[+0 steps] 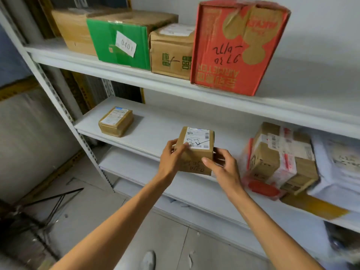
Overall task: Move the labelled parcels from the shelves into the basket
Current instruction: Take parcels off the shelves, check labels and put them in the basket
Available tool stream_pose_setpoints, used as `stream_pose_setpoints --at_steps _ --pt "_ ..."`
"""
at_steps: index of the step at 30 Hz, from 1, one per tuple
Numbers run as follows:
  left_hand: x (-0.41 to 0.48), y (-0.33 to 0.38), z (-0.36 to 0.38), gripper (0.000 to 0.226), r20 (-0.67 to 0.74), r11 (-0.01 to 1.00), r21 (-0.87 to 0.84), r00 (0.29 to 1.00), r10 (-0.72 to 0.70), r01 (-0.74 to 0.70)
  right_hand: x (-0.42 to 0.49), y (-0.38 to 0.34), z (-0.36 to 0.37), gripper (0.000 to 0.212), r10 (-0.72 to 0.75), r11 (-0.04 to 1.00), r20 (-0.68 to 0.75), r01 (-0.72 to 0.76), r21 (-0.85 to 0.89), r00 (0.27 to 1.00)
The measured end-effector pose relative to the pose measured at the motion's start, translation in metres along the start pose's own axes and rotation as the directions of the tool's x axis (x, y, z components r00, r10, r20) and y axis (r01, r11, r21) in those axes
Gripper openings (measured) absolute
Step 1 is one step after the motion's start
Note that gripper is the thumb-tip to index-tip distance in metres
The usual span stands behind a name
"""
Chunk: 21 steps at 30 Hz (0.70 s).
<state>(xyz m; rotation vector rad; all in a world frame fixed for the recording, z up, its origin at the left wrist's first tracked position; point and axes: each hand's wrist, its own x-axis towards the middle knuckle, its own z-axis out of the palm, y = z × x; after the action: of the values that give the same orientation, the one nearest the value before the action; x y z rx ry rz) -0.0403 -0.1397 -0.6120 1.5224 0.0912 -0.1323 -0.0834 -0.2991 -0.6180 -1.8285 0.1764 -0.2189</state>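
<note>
At middle shelf (pixel 165 117) front edge: gripping small labelled parcel (pixel 194 151) from opposite sides with left hand (pixel 171 157) and right hand (pixel 222 165), fingers curled. Beyond, leftward: second labelled parcel (pixel 116 121) flat on same shelf. Farthest, upper shelf (pixel 78 62): green box (pixel 118 43), red box (pixel 237 45).

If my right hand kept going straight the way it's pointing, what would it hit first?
The small labelled parcel, which the right hand grips at its right side. Past it, probably only bare middle shelf, though depth is unclear.
</note>
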Motion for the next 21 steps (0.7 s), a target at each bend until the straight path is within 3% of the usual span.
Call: stream_pose_setpoints --at_steps 3,8,11,14,18,21 --pt "0.044 -0.003 -0.027 0.051 0.067 0.995 0.084 0.997 0.041 -0.047 0.035 0.010 0.043 0.027 0.107 0.993 -0.087 -0.102 0.060 0.990" --pt "0.101 -0.014 -0.089 0.065 0.105 0.966 0.248 0.994 0.042 -0.067 0.080 0.016 0.120 0.026 0.216 0.974 -0.106 -0.208 0.084 0.970" --pt "0.134 -0.014 -0.130 0.073 0.068 0.948 0.312 0.997 0.036 -0.056 0.107 0.014 0.169 0.039 0.241 0.969 -0.078 -0.236 0.069 0.967" --pt "0.160 -0.009 -0.165 0.062 0.063 0.926 0.370 0.996 0.059 -0.078 0.132 0.005 0.213 0.054 0.235 0.971 -0.046 -0.233 0.048 0.971" --pt "0.196 -0.002 -0.207 0.061 -0.006 0.871 0.488 0.997 0.075 -0.063 0.161 -0.005 0.265 0.055 0.255 0.967 -0.002 -0.255 0.029 0.967" --pt "0.219 0.006 -0.223 0.059 0.047 0.784 0.616 0.997 0.066 -0.081 0.178 -0.008 0.291 0.054 0.280 0.960 0.003 -0.280 0.010 0.960"
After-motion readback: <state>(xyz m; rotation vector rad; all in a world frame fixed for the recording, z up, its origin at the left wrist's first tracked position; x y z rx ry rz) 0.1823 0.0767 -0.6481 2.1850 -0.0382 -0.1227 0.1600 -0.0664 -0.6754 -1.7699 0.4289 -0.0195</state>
